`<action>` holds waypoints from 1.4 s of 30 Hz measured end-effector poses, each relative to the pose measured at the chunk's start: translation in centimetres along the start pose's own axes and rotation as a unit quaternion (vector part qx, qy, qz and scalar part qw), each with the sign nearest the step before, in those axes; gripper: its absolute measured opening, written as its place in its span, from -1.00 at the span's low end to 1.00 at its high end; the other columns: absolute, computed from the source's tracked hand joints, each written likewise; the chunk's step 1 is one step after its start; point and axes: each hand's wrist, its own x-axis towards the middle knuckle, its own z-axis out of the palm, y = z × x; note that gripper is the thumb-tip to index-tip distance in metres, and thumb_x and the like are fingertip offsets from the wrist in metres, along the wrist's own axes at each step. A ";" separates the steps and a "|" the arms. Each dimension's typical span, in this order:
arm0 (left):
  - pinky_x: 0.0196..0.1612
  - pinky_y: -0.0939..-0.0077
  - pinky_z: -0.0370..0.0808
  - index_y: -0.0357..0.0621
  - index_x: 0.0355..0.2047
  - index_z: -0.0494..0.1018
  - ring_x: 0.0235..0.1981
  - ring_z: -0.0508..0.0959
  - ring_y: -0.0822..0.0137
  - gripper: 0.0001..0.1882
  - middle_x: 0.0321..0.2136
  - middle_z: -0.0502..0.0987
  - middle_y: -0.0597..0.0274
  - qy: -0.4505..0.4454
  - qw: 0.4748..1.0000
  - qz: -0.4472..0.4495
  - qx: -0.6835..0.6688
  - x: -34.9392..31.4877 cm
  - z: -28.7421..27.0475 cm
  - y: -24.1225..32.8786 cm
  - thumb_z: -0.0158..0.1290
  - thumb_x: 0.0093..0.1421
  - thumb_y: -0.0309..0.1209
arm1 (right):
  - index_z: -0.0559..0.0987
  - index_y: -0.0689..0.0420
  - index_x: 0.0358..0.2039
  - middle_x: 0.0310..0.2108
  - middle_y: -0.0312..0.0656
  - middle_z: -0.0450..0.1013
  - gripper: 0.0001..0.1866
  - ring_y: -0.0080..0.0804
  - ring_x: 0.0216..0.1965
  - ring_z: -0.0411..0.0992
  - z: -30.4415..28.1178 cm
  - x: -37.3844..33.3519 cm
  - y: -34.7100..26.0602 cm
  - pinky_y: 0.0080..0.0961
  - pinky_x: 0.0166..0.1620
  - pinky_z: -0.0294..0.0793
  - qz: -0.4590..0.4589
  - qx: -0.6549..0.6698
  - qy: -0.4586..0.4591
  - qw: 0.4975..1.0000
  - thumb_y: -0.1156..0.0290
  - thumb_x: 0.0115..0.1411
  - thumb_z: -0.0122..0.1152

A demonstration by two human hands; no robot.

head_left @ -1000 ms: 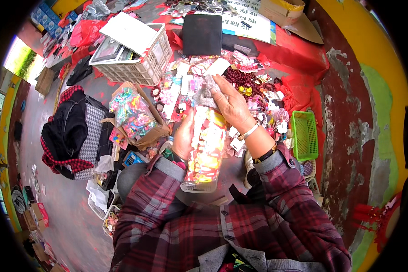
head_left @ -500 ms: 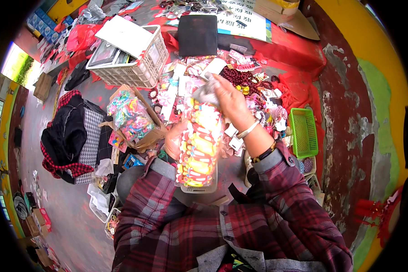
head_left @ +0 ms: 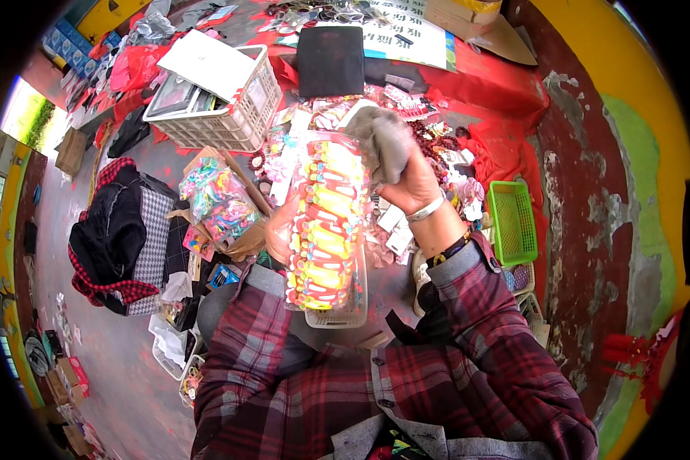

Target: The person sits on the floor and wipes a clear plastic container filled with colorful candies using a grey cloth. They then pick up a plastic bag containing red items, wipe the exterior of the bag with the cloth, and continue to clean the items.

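A long clear pack of red, yellow and white hair clips (head_left: 328,230) is held upright in front of my chest. My left hand (head_left: 280,231) grips its left side; part of the fingers is hidden behind it. My right hand (head_left: 417,184) clasps a crumpled grey cloth (head_left: 383,142) beside the pack's upper right edge. Whether the cloth touches the pack I cannot tell. Below and partly behind the pack is a small white plastic basket (head_left: 345,317).
Beaded bracelets and small accessories (head_left: 395,222) lie heaped ahead. A cardboard box (head_left: 247,244) with bagged colourful pieces is at left, near a white crate (head_left: 238,126). A green basket (head_left: 512,222) stands right. A black flat square (head_left: 330,61) lies at the back.
The grey cloth in my right hand has moved off the pack's top, to the right and down. The pack has shifted slightly left, with my left hand still on it.
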 end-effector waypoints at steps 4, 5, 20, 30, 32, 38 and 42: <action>0.04 0.08 0.40 -0.26 0.20 0.09 0.02 0.43 -0.01 -0.37 0.08 0.33 -0.12 0.090 0.994 0.001 0.062 0.3 -0.8 -0.3 -0.09 0.23 -0.14 | 0.40 0.14 0.06 -0.10 -0.22 0.46 -0.50 -0.41 -0.13 0.45 0.6 -0.4 1.0 -0.48 -0.01 0.42 -0.032 -0.148 0.124 0.981 0.60 0.06 0.21; 0.04 0.13 0.41 -0.26 0.19 0.11 0.00 0.45 0.04 -0.37 0.06 0.35 -0.09 0.120 0.989 0.007 0.083 0.5 -1.1 -0.5 -0.09 0.23 -0.12 | 0.41 0.15 0.04 -0.13 -0.23 0.48 -0.51 -0.42 -0.17 0.47 0.6 -0.3 1.2 -0.54 -0.07 0.45 -0.049 -0.161 0.153 0.974 0.65 0.05 0.19; 0.01 0.13 0.46 -0.28 0.16 0.12 -0.05 0.50 0.05 -0.38 -0.03 0.42 -0.08 0.086 0.979 -0.115 0.146 0.1 -0.2 -1.8 0.05 0.09 -0.53 | 0.49 0.16 -0.18 -0.30 -0.27 0.50 -0.79 -0.58 -0.36 0.46 -1.5 0.2 -0.2 -0.69 -0.35 0.45 -0.205 -0.293 0.294 0.886 0.56 0.14 0.14; -0.02 0.26 0.46 -0.24 0.18 0.10 -0.06 0.51 0.20 -0.38 -0.03 0.43 0.01 0.076 0.947 -0.193 0.244 -0.9 0.3 -0.1 0.06 0.12 -0.52 | 0.37 0.24 0.03 -0.01 -0.11 0.39 -0.59 -0.24 -0.01 0.39 -4.9 -0.6 -7.7 -0.29 0.08 0.36 -0.124 -0.127 0.020 0.984 0.22 0.32 -0.14; 0.02 0.25 0.44 -0.27 0.18 0.12 -0.03 0.49 0.18 -0.40 -0.01 0.42 0.01 0.060 0.945 -0.225 0.229 -1.0 0.0 0.1 0.04 0.11 -0.56 | 0.38 0.23 0.03 -0.07 -0.19 0.42 -0.58 -0.35 -0.04 0.39 -3.3 -0.6 -7.1 -0.41 0.07 0.36 0.002 -0.204 0.011 0.979 0.18 0.30 -0.07; 0.07 0.26 0.40 -0.27 0.20 0.09 0.02 0.46 0.20 -0.37 0.04 0.38 0.02 0.030 0.935 -0.266 0.231 -0.8 0.5 -0.2 0.04 0.12 -0.56 | 0.39 0.24 0.07 -0.08 -0.22 0.45 -0.49 -0.49 -0.07 0.41 -0.3 -2.2 -4.5 -0.56 -0.01 0.39 0.101 -0.408 -0.007 0.908 0.45 0.08 0.25; 0.08 0.26 0.39 -0.26 0.22 0.04 0.04 0.44 0.19 -0.34 0.05 0.37 0.01 0.058 0.941 -0.262 0.207 -1.4 0.4 -0.3 0.02 0.12 -0.58 | 0.53 0.23 -0.16 -0.31 -0.32 0.51 -0.69 -0.62 -0.30 0.45 1.6 -1.7 -3.8 -0.67 -0.23 0.45 0.083 -0.512 0.056 0.853 0.60 0.02 0.24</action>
